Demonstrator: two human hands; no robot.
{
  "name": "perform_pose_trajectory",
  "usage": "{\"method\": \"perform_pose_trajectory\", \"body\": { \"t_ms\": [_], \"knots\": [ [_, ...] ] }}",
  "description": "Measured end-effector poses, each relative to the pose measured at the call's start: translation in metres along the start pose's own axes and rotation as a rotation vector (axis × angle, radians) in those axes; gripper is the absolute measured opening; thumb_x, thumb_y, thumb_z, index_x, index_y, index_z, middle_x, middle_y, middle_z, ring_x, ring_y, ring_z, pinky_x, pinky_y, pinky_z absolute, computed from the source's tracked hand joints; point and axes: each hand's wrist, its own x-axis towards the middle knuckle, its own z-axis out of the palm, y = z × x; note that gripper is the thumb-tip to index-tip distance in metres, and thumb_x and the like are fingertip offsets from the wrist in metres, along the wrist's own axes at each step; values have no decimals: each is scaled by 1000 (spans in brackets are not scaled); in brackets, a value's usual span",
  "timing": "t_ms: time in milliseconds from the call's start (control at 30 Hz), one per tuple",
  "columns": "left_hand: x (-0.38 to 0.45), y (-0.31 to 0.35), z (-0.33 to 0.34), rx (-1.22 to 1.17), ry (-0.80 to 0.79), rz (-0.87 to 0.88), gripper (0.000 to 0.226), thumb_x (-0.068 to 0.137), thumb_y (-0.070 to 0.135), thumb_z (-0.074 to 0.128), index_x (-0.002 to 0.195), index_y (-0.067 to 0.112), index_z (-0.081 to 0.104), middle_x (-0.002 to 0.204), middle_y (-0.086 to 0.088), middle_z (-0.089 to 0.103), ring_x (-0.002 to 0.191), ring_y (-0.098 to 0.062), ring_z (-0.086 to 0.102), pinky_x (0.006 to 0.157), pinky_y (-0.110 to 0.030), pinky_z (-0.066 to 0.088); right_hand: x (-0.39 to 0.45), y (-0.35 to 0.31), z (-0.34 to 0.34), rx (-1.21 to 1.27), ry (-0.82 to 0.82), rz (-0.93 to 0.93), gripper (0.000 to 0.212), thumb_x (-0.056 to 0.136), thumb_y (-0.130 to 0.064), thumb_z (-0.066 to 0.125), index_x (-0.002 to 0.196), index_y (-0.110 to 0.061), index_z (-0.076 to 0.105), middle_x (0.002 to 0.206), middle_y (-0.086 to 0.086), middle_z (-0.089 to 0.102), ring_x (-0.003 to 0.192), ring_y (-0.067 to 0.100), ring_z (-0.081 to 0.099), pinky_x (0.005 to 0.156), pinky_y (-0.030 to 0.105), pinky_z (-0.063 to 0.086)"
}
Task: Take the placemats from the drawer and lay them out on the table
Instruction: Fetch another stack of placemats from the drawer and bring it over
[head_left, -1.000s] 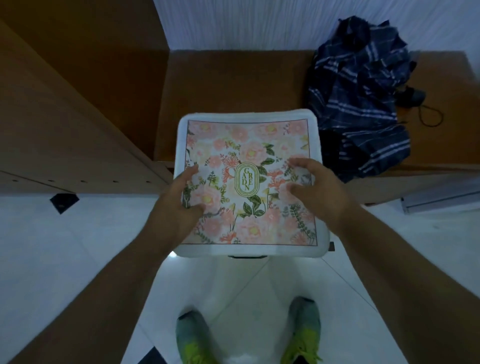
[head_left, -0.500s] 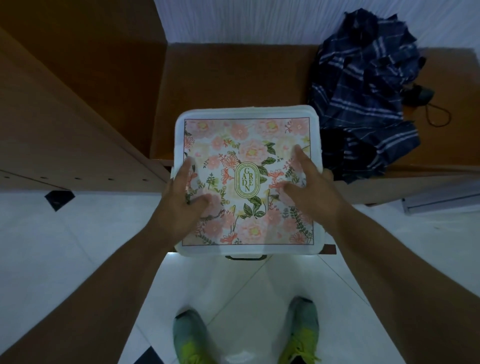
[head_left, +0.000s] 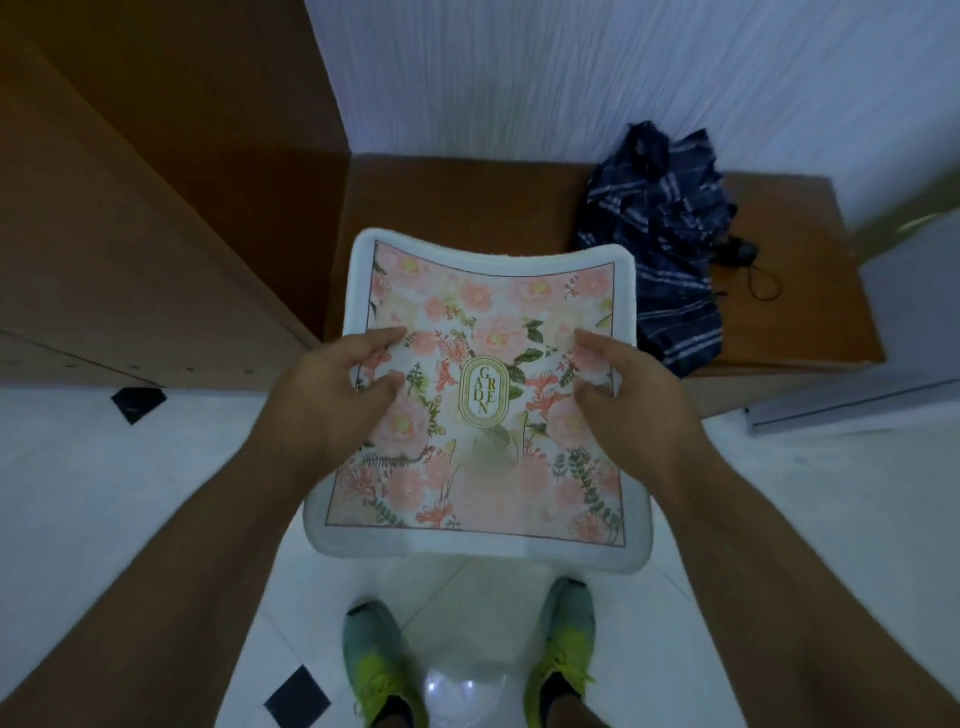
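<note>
Holding a floral placemat (head_left: 483, 410) up between both hands, the person stands over a white tiled floor (head_left: 104, 467). The placemat is square with rounded corners and a white border, printed with pink flowers and green leaves; a gold oval emblem at its middle carries the word "GARDEN" in stacked letters. Its far edge sags a little between the two far corners. The left hand (head_left: 332, 395) grips the mat's left edge, thumb and forefinger lying on the printed face and curled inward; the other fingers are hidden under the mat. The right hand (head_left: 634, 389) grips the right edge the same way, thumb and forefinger on top, pinching the mat. The mat hangs in the air above the floor, near a low brown wooden bench (head_left: 467, 208). On the right part of the bench lies a crumpled dark blue plaid cloth (head_left: 660, 249), with a small black object and a thin cord just right of it. Two green-and-yellow sneakers (head_left: 379, 670) show at the near edge, below the mat.
</note>
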Motion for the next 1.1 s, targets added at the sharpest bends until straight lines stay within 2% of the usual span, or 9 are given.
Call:
{"method": "perform_pose_trajectory", "body": {
  "t_ms": [67,133,233,333,467,600,767,933,1100],
  "knots": [
    [-23,32,-12,-9,15,30,40,95,30,67,132,45,61,125,18,56,99,-8,64,71,-26,61,-22,-23,-29,-22,62,-18,48,97,-20,55,141,-38,50,131,-7,54,85,4,58,80,26,55],
    [-45,69,-27,-25,29,43,40,95,32,67,131,48,61,125,21,54,96,-4,63,67,-27,62,-44,-49,-65,-60,106,-39,47,98,-20,54,141,-40,50,130,-5,54,85,5,58,77,22,53],
    [-79,131,-50,-50,41,134,37,95,33,67,129,48,63,127,21,56,97,1,62,79,-35,62,-81,-91,-125,-97,172,-78,47,98,-23,55,140,-41,51,129,-5,55,93,9,59,80,19,50],
    [-115,200,-76,-30,97,240,37,95,31,66,129,47,64,126,17,57,104,-4,62,88,-35,59,-121,-134,-185,-92,242,-134,47,96,-24,57,139,-43,52,128,-6,56,95,9,60,84,21,52],
    [-165,283,-114,-28,139,363,36,95,33,66,128,48,64,129,18,60,108,-5,63,87,-32,58,-169,-188,-259,-96,308,-250,48,95,-27,59,139,-44,51,129,-9,56,86,3,58,84,24,53],
    [-208,350,-143,-142,166,420,35,94,31,68,123,50,66,126,16,66,100,-4,69,83,-34,61,-208,-230,-325,-120,361,-329,48,95,-30,61,139,-45,51,133,-3,57,103,12,58,88,20,42],
    [-257,407,-164,-225,175,475,36,93,28,69,120,51,67,117,18,68,89,-4,74,74,-31,63,-247,-267,-383,-133,392,-422,51,92,-35,65,140,-42,51,132,-3,56,109,11,55,91,19,38],
    [-287,444,-176,-196,226,560,36,94,26,68,121,50,65,107,29,60,80,7,70,55,-14,56,-266,-284,-416,-111,435,-501,54,90,-39,67,141,-44,49,133,-5,55,118,11,53,93,17,34],
    [-305,458,-172,-156,266,577,35,93,31,68,120,53,63,109,31,60,82,8,68,55,-16,57,-277,-284,-431,-132,432,-531,54,92,-40,65,143,-45,46,131,-5,53,115,11,52,89,16,34]
  ]
}}
